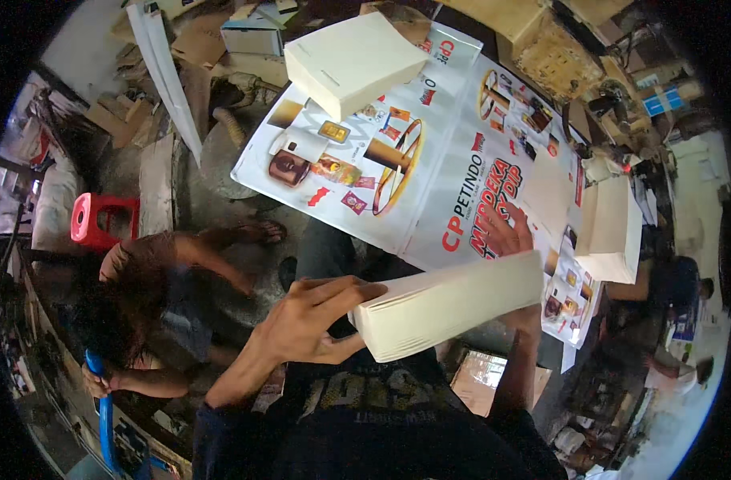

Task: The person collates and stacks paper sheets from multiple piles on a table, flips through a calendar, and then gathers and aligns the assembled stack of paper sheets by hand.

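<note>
Clasping the paper block [453, 308] at its left end: left hand [311, 318], half-curled; behind it, right hand [508, 232], fingers extended, hold unclear.

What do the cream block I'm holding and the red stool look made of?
Cream block: matte paper, it seems; thin stacked leaves show at one end. Red stool: probably moulded plastic, slightly glossy, with smooth rounded edges.

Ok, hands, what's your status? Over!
Left hand gripping cream paper stack by left end. Right hand at right end, grip unclear. Another stack ahead on printed sheet.
</note>
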{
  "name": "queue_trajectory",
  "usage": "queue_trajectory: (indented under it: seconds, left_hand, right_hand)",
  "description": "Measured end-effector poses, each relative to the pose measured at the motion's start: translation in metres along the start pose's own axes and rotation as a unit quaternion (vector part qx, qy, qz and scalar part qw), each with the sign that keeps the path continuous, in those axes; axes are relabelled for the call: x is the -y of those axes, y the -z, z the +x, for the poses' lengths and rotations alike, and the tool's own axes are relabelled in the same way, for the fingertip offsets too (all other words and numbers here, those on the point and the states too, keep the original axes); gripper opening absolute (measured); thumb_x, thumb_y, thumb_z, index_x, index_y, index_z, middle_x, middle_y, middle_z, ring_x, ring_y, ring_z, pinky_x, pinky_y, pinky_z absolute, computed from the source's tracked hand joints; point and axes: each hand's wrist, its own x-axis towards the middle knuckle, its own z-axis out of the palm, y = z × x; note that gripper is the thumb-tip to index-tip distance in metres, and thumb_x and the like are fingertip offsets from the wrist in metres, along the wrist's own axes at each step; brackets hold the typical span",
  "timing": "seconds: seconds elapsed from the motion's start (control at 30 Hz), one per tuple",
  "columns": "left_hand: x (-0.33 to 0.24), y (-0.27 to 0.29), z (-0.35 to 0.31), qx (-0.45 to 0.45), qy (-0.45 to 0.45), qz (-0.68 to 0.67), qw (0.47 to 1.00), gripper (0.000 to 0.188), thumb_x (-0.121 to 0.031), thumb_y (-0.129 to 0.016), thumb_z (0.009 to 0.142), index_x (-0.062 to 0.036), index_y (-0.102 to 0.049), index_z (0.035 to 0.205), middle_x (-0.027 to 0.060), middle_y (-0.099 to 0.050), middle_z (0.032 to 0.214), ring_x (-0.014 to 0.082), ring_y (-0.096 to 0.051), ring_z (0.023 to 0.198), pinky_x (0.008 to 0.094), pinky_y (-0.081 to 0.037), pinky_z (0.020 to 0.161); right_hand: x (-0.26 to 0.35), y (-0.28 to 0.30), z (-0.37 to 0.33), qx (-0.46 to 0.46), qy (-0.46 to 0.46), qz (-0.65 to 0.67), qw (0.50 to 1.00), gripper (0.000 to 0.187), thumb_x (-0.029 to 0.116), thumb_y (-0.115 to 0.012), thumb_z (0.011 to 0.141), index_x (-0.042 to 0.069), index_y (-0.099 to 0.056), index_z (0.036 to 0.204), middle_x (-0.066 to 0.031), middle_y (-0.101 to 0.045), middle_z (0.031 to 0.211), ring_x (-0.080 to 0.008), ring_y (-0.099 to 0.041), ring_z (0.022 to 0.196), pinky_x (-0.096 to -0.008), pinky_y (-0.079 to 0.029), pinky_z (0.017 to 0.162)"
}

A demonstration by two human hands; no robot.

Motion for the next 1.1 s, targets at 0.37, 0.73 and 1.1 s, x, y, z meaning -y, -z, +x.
queue_trajectory:
  seconds: [0.37, 0.73, 1.1]
  left_hand:
    - [0.065, 0.006, 0.011, 0.020, 0.168, -0.195, 0.966, 0.039, -0.015, -0.078, 0.082, 0.0033, -0.063, 0.114, 0.0148, -0.072, 0.093, 0.0140, -0.069, 0.081, 0.0291, -0.056, 0.070]
    - [0.218, 0.118, 0.092, -0.377, 0.223, -0.397, 0.807, 0.074, -0.064, -0.039, 0.097, 0.0007, -0.056, 0.128, 0.0142, -0.065, 0.116, 0.0209, -0.060, 0.112, 0.0324, -0.043, 0.097]
    - [0.310, 0.066, 0.165, -0.372, 0.241, -0.221, 0.869, 0.084, -0.052, -0.072, 0.083, 0.0069, -0.044, 0.135, 0.0202, -0.063, 0.122, 0.0286, -0.064, 0.105, 0.0336, -0.046, 0.097]
  right_hand:
    - [-0.024, -0.022, -0.009, 0.235, -0.023, -0.155, 0.959, 0.083, 0.013, -0.083, 0.071, -0.002, -0.040, 0.139, -0.0137, -0.056, 0.131, -0.0220, -0.055, 0.118, -0.0380, -0.046, 0.098]
    - [-0.003, -0.119, 0.182, 0.038, 0.023, 0.326, 0.944, 0.048, 0.007, -0.065, 0.090, 0.002, -0.048, 0.135, -0.0102, -0.058, 0.129, -0.0233, -0.057, 0.119, -0.0423, -0.049, 0.101]
    - [-0.048, -0.165, 0.318, 0.033, -0.111, 0.203, 0.972, 0.060, 0.014, -0.076, 0.083, 0.006, -0.048, 0.135, -0.0105, -0.053, 0.134, -0.0301, -0.053, 0.123, -0.0512, -0.051, 0.095]
